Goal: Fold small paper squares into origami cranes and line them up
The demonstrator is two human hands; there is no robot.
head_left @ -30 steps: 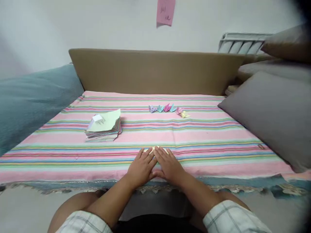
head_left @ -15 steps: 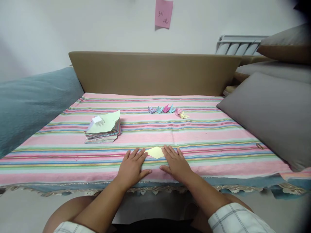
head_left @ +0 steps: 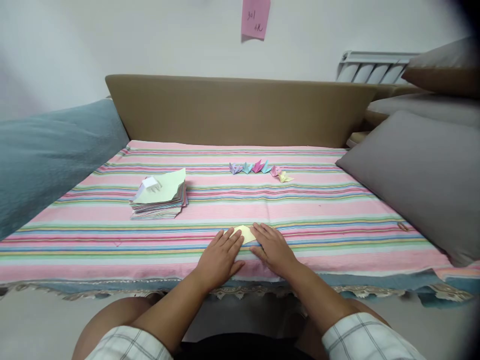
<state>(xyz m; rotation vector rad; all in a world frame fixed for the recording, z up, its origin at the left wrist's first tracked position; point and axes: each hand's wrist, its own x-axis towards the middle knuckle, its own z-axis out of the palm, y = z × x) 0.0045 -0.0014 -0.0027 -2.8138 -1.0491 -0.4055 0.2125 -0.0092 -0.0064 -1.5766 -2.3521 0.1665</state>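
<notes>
A small pale yellow paper (head_left: 244, 233) lies on the striped pink cloth (head_left: 322, 210) near its front edge. My left hand (head_left: 219, 259) lies flat with fingers stretched, its fingertips on the paper's left side. My right hand (head_left: 274, 249) also lies flat, fingers on the paper's right edge. Both hands press down, and neither one grips the paper. Most of the paper is hidden under my fingers.
A stack of coloured paper sheets (head_left: 161, 199) sits at the left. A row of several small folded paper figures (head_left: 260, 169) lies further back. A grey cushion (head_left: 420, 175) is at the right, a teal cushion (head_left: 48, 155) at the left, a tan backboard (head_left: 240, 110) behind.
Half a second ago my hands were apart with the yellow paper lying uncovered between them. They have now moved inward onto its edges again.
</notes>
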